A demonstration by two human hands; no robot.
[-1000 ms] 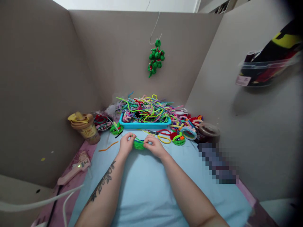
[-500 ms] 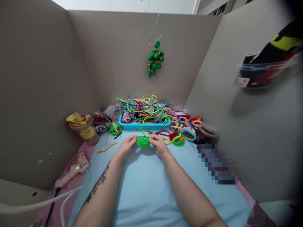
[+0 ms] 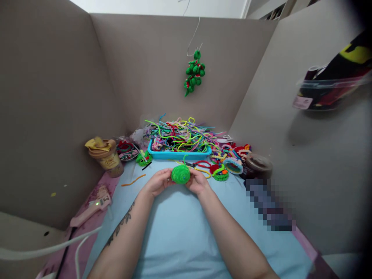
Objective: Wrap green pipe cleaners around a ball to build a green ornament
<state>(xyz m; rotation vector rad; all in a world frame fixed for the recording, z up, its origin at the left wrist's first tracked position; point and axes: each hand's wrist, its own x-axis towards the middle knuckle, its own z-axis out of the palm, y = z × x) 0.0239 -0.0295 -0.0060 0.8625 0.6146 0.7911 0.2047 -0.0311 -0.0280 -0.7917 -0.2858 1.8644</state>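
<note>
A round, coiled green piece that looks made of pipe cleaner is held up over the blue cloth, its wound face toward me. A short green end sticks up from its top. My left hand grips its left edge, and my right hand grips the right edge; some fingertips are hidden behind it. Just beyond lie scissors with red and yellow handles. To the right sits a green and red piece with an orange part; a similar green piece lies at the left.
A blue tray heaped with colourful pipe cleaners stands at the back. At left are a pink glue gun with a cord and a tan cup. A dark-lidded jar stands right. Green pieces hang on the grey partition.
The green coiled piece has been tipped, so its round face now shows instead of a flatter side. Both hands keep hold at its edges. The whole view has shifted slightly.
</note>
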